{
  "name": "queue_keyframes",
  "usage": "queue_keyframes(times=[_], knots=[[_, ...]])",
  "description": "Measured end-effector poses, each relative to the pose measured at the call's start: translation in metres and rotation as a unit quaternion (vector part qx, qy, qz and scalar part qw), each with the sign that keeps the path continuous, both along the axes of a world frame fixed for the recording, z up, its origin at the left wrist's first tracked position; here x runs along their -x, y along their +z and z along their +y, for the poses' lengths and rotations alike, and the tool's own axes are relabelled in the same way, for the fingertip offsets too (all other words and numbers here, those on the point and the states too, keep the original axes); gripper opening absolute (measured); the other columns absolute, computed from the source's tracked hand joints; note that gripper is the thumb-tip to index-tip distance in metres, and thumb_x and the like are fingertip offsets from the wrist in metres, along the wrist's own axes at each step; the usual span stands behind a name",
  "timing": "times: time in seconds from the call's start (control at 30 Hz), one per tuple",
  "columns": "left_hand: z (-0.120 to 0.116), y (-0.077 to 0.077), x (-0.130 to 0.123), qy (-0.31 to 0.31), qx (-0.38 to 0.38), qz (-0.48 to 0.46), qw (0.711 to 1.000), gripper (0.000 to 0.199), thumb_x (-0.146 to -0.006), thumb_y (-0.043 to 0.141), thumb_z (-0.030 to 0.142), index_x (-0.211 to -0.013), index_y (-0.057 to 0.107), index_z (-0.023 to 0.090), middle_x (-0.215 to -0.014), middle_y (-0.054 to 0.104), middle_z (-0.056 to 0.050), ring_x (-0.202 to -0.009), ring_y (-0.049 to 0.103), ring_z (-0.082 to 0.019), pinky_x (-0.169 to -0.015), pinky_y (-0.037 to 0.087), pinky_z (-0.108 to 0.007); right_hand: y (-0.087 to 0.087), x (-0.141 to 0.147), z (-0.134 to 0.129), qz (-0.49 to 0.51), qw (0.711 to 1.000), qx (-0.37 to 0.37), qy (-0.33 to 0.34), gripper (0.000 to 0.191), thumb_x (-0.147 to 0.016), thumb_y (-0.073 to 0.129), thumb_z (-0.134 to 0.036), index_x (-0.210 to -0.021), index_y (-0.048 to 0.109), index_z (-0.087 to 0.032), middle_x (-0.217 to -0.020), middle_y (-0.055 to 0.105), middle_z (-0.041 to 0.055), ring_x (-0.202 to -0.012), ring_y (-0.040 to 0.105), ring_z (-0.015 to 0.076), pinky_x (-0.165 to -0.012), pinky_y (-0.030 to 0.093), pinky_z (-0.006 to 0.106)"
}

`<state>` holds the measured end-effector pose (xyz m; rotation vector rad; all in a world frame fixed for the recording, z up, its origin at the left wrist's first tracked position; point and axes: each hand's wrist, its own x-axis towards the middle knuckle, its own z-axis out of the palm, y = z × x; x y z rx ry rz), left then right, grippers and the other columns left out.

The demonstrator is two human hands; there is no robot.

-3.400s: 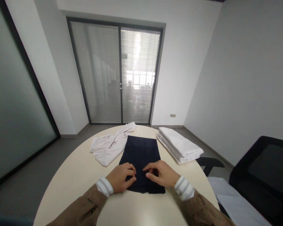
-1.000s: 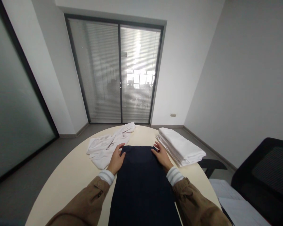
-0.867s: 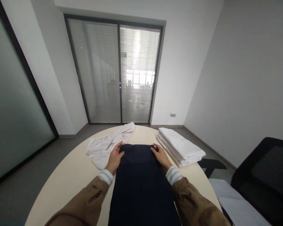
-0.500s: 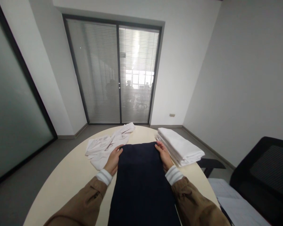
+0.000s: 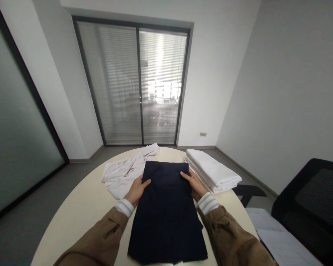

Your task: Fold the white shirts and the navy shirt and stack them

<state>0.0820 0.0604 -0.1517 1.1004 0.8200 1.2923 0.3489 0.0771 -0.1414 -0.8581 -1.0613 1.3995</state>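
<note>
A dark navy folded cloth (image 5: pixel 168 218) extends over the near middle of the round table, its near edge in view at the bottom. My left hand (image 5: pixel 138 189) grips its left side, thumb on top and the other fingers mostly hidden beneath. On the right side my right hand (image 5: pixel 194 183) holds it the same way, thumb lying on the fabric. Beyond my left hand lies a crumpled white cloth (image 5: pixel 122 173). A folded white stack of cloth (image 5: pixel 213 170) rests just past my right hand.
The pale round table (image 5: pixel 72 221) fills the foreground. To the right stands a black chair (image 5: pixel 316 199), with papers (image 5: pixel 277 232) beside the table's edge. A glass door with blinds (image 5: pixel 138 85) is in the far wall.
The navy cloth's far edge now reaches farther beyond my hands, and its near edge has come into view. Both thumbs lie farther in on the fabric.
</note>
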Motion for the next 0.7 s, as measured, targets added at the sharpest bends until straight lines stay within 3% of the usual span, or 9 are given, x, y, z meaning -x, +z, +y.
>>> queue_keyframes(times=[0.1,0.17,0.33,0.5,0.7], knots=[[0.002,-0.001,0.004,0.08,-0.036,0.025,0.996,0.053,-0.073,0.079,0.04,-0.118,0.067,0.014,-0.123,0.071,-0.013,-0.125,0.059,-0.033,-0.11,0.042,-0.05,-0.004,-0.006,-0.004,-0.04,0.994,0.009,0.099,0.066,-0.061,0.088,-0.031,-0.12,0.06,-0.022,-0.111,0.075,0.0077,-0.107,0.07,0.0304,-0.102,0.05,0.053],[0.001,-0.002,0.008,0.074,-0.027,0.024,0.997,0.057,-0.074,0.078,0.041,-0.123,0.065,0.015,-0.124,0.07,-0.013,-0.123,0.061,-0.033,-0.11,0.042,-0.05,-0.009,-0.007,-0.005,-0.052,0.991,0.001,0.12,0.062,-0.057,0.09,-0.028,-0.113,0.064,-0.019,-0.107,0.077,0.0086,-0.104,0.071,0.0306,-0.105,0.047,0.054],[-0.003,-0.012,0.02,-0.038,-0.04,0.077,0.996,0.069,-0.065,0.082,0.025,-0.13,0.061,0.017,-0.131,0.067,-0.013,-0.122,0.061,-0.034,-0.108,0.045,-0.049,-0.015,-0.007,-0.004,-0.034,0.997,-0.014,0.066,0.052,-0.065,0.086,-0.032,-0.111,0.065,-0.021,-0.107,0.077,0.0079,-0.102,0.072,0.0301,-0.103,0.048,0.054],[0.0,-0.015,0.024,0.013,-0.063,0.123,0.99,0.051,-0.071,0.079,0.035,-0.117,0.069,0.014,-0.126,0.069,-0.014,-0.123,0.06,-0.037,-0.108,0.044,-0.052,-0.012,-0.011,-0.008,-0.043,0.993,-0.006,0.112,0.071,-0.056,0.09,-0.025,-0.121,0.061,-0.024,-0.115,0.075,0.0068,-0.107,0.07,0.0303,-0.102,0.049,0.053],[-0.002,-0.004,0.023,0.051,-0.025,0.103,0.993,0.048,-0.064,0.084,0.045,-0.099,0.075,0.013,-0.103,0.077,-0.013,-0.106,0.068,-0.04,-0.1,0.048,-0.057,-0.018,-0.015,-0.003,-0.086,0.993,-0.018,0.073,0.044,-0.062,0.087,-0.034,-0.1,0.07,-0.022,-0.106,0.077,0.0079,-0.102,0.071,0.0313,-0.105,0.046,0.054]])
